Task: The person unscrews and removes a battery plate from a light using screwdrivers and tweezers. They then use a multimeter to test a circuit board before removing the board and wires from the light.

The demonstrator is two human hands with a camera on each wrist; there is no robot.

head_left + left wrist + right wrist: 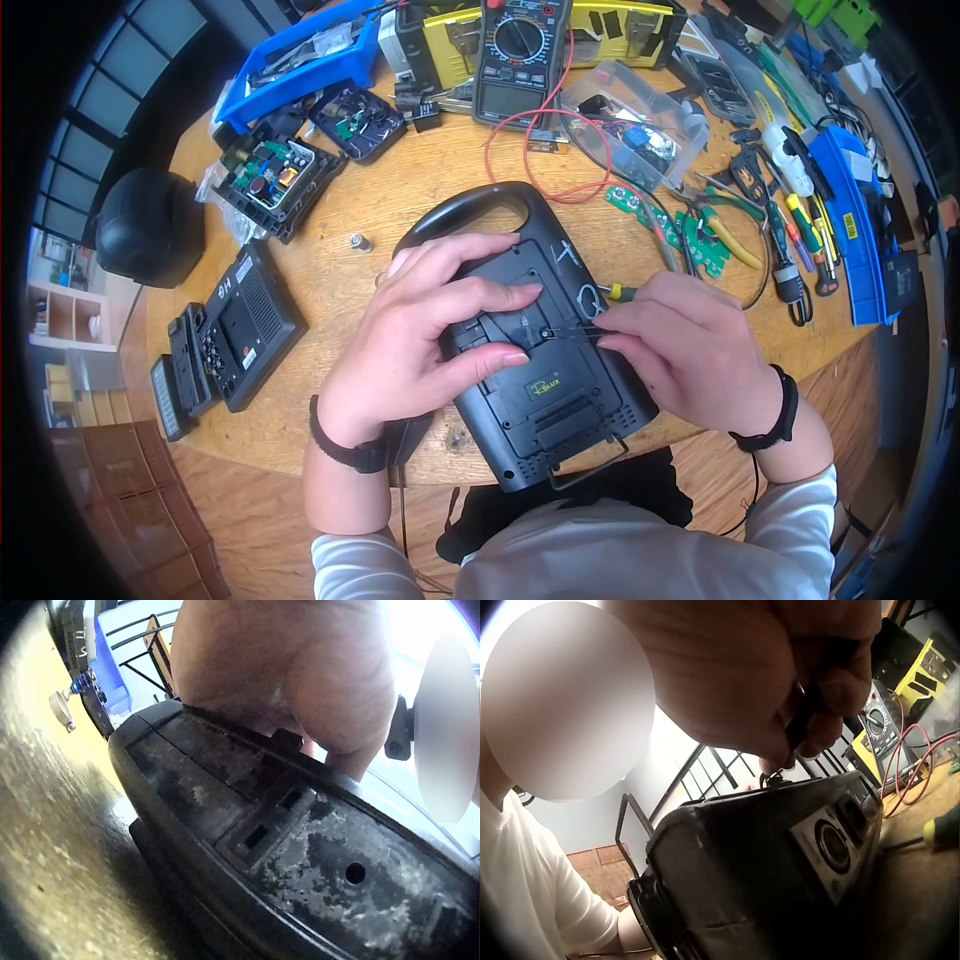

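Note:
A black device casing [560,400] with a carrying handle, pale hand-drawn marks and a yellow-green "Rolux" label lies at the table's front edge. My left hand [410,320] rests on its face, fingers spread, with thumb and index on either side of a small recessed spot near the middle. Between the fingertips of my right hand [690,340] is a slim black tool [808,712], its thin end reaching that spot. In the right wrist view, fine wire-like bits [774,780] show under the fingertips, and a round socket [832,846] sits in the casing's side.
A screwdriver [622,293] lies beside the casing. Behind are a multimeter [517,60] with red leads, a clear plastic box [640,120] and green circuit boards [700,245]. Opened electronics [275,180] and a black unit [250,325] lie left; a blue tray [850,230] stands right.

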